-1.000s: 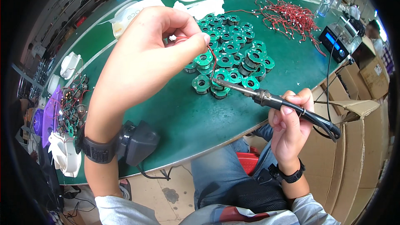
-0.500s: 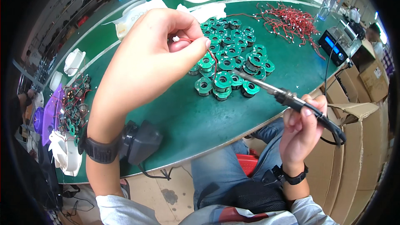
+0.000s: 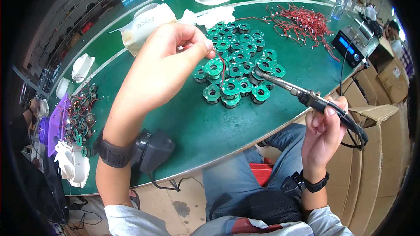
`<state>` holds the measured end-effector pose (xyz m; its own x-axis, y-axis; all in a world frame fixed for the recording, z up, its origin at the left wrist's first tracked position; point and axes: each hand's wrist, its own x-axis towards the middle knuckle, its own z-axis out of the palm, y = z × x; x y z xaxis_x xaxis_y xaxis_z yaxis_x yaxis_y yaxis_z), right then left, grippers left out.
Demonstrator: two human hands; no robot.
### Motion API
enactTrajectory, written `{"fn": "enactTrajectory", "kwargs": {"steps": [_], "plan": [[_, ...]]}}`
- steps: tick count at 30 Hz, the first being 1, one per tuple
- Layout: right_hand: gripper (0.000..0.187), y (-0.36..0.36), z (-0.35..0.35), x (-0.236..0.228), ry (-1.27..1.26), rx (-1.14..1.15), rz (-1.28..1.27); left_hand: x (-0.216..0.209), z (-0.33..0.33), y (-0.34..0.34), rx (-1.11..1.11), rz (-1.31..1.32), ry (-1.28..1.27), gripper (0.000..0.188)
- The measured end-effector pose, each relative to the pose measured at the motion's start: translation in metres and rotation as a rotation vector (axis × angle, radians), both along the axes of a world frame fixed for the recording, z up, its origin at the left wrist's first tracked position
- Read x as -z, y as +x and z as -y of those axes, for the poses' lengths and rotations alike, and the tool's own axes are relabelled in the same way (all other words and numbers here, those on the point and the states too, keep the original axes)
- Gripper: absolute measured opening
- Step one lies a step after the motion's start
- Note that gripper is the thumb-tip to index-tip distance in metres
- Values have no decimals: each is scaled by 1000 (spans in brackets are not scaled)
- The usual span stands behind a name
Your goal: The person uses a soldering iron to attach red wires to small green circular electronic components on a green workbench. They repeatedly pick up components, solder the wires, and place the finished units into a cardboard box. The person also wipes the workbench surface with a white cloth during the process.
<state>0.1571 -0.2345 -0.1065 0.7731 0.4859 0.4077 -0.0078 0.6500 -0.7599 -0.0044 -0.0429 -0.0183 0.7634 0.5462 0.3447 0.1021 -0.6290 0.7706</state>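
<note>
The left hand (image 3: pixel 168 67) has its fingers (image 3: pixel 191 34) closed in a narrow pinch on a red wire (image 3: pixel 225 64), which hangs down to a green-topped coil (image 3: pixel 230 92) near the front of a cluster on the green counter (image 3: pixel 214 131). The right hand (image 3: pixel 323 133) grips the black handle of a soldering iron (image 3: pixel 292 88), its tip over neighbouring coils (image 3: pixel 263 62); whether they touch, I cannot tell.
</note>
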Motion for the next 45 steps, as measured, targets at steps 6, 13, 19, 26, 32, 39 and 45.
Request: {"fn": "enactTrajectory", "kwargs": {"steps": [6,13,19,26,32,39,45], "plan": [[16,-11,-3,4,14,-56,-1,4,1,3,-20,46,-141,22],[15,-25,-6,8,-5,-89,69,10,0,6,-90,30,-195,21],[16,-32,-12,12,-62,-82,78,10,1,5,-83,39,-210,21],[19,-32,-15,13,-6,-131,34,9,2,6,-86,34,-207,20],[19,-35,-18,11,-68,-62,58,7,2,4,-53,20,-208,19],[20,-34,-17,10,-82,-95,49,8,2,5,-42,40,-194,18],[21,-35,-19,10,-90,-94,29,8,1,5,-18,56,-186,18]]}}
